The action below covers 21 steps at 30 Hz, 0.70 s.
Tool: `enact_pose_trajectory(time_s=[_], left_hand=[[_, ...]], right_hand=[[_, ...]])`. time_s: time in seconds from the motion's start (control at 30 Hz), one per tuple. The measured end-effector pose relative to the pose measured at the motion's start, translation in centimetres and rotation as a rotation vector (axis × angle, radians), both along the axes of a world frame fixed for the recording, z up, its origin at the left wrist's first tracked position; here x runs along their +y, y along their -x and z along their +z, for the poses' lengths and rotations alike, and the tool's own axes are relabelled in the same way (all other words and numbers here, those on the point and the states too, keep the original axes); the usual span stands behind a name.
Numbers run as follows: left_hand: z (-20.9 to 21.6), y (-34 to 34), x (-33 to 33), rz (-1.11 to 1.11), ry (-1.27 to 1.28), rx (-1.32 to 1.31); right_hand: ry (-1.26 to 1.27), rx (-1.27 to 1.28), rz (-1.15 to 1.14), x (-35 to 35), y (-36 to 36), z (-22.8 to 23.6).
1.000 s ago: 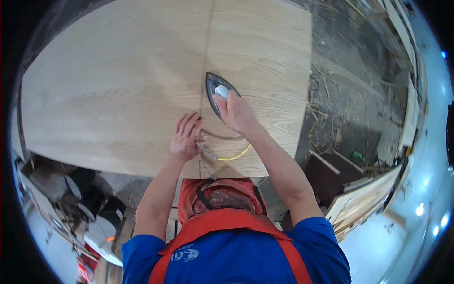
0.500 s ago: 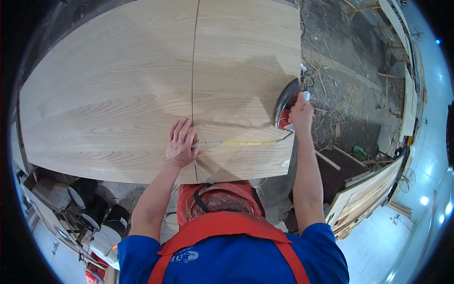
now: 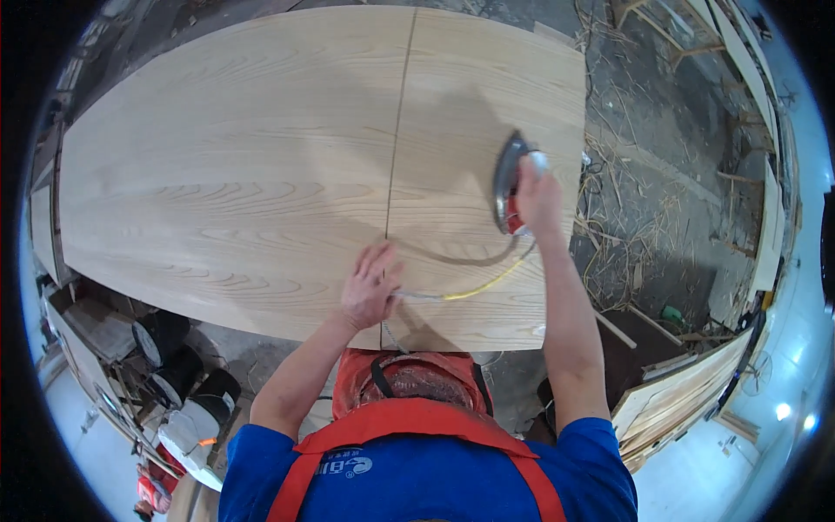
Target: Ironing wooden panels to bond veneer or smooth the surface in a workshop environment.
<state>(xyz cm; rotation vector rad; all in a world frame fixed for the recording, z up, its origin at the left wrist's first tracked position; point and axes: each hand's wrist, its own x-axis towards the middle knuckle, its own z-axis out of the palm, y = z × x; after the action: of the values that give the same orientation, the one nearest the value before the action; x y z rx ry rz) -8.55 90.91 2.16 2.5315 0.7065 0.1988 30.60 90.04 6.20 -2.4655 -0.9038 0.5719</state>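
My right hand [image 3: 540, 202] grips the handle of a red and white clothes iron [image 3: 513, 213] over the right part of a pale wood-grain panel [image 3: 217, 157]. The iron looks tilted, its dark soleplate edge facing left; whether it touches the panel I cannot tell. Its power cord [image 3: 487, 285], partly yellow, curves back to my left hand [image 3: 372, 285] and bends there toward my apron [image 3: 417, 409]. My left hand, slightly blurred, is at the panel's near side by a dark straight seam [image 3: 398, 130], fingers stretched out. The cord passes by its thumb; contact there is unclear.
Wood strips and scraps [image 3: 644, 183] litter the floor on the right. Stacked boards [image 3: 687, 391] lean at the lower right. Black buckets [image 3: 178, 374] and a white container [image 3: 190, 439] stand at the lower left, near the panel's edge.
The iron has moved inward from the panel's right edge and slightly away from me. My left hand remains near the seam, and the whole view has shifted a little.
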Motion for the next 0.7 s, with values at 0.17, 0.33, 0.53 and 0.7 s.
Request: enact_pose_trajectory(time_s=[0.17,0.33,0.53,0.7], left_hand=[[1.2,-1.3,2.7,-0.198,0.225,-0.037],[-0.1,-4.3,12.3,0.287,-0.111,0.021],[-1.7,-8.1,15.4,0.375,-0.203,0.198],[-1.6,-9.0,15.8,0.363,-0.144,0.13]], right_hand=[[-0.01,0.088,-0.079,2.0,-0.8,-1.3],[-0.036,0.127,0.256,9.4,8.0,1.3],[-0.106,0.077,0.364,13.1,9.4,0.2],[-0.119,0.079,0.339,12.9,8.3,-0.4]])
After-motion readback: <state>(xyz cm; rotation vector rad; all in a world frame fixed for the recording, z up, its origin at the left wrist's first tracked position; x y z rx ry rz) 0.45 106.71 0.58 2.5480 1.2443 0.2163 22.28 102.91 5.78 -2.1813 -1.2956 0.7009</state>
